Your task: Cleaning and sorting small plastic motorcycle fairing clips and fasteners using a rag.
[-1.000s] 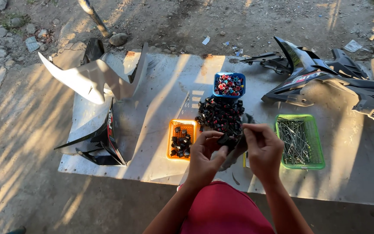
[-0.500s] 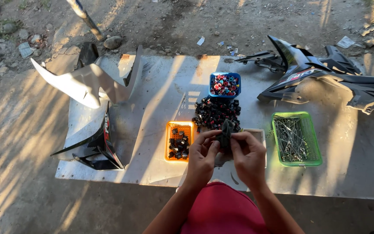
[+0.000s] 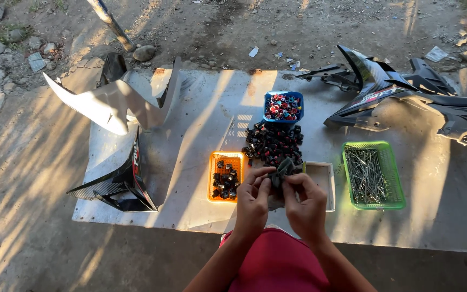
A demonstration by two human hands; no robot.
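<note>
My left hand and my right hand meet over the near edge of the table and together grip a small dark plastic part. Just beyond them lies a pile of small black clips. An orange tray with several black pieces sits left of my hands. A white tray is partly hidden behind my right hand. A blue tub of red and dark pieces stands behind the pile.
A green basket of metal pins sits to the right. Black fairing panels lie at the table's far right. White and black fairing panels fill the left end. Stones and dirt lie beyond the grey table.
My hands came together from apart, closing on the dark part in front of me. The view shifted slightly.
</note>
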